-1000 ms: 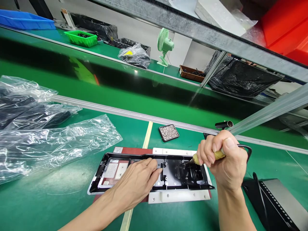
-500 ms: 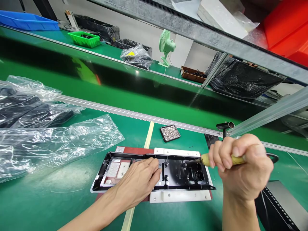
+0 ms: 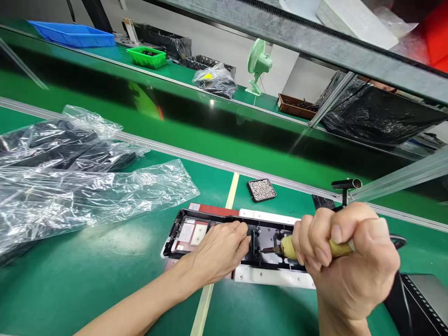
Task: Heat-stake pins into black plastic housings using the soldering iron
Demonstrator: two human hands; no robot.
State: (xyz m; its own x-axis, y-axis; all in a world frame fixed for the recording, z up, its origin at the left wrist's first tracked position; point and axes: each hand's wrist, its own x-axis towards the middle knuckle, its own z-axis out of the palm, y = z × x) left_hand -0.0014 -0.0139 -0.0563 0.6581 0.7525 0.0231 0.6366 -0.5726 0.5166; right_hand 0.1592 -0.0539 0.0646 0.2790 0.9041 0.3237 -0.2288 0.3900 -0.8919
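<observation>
A long black plastic housing point(image 3: 269, 261) lies open side up on a red base with white side blocks point(image 3: 276, 277). My right hand point(image 3: 350, 256) is wrapped round the yellow handle of a soldering iron point(image 3: 289, 247), a cable trailing behind it. The iron's tip points left, down into the housing, near a small post just right of a dark slot. My left hand point(image 3: 224, 247) rests over the middle of the housing, fingers curled and pressed together; anything between them is hidden. Behind the housing stands a small black tray point(image 3: 262, 190) full of tiny metal pieces.
Clear plastic bags point(image 3: 105, 191) with dark parts spread over the left side. A metal tube holder point(image 3: 346, 184) stands behind my right hand, and a black-and-grey box point(image 3: 423, 298) sits at right. Overhead runs a metal shelf edge point(image 3: 297, 37); a green fan point(image 3: 258, 63) stands beyond.
The soldering iron's tip has moved left and toward me, from the housing's far edge to near the slot. My left hand stays on the housing. The whole view has shifted.
</observation>
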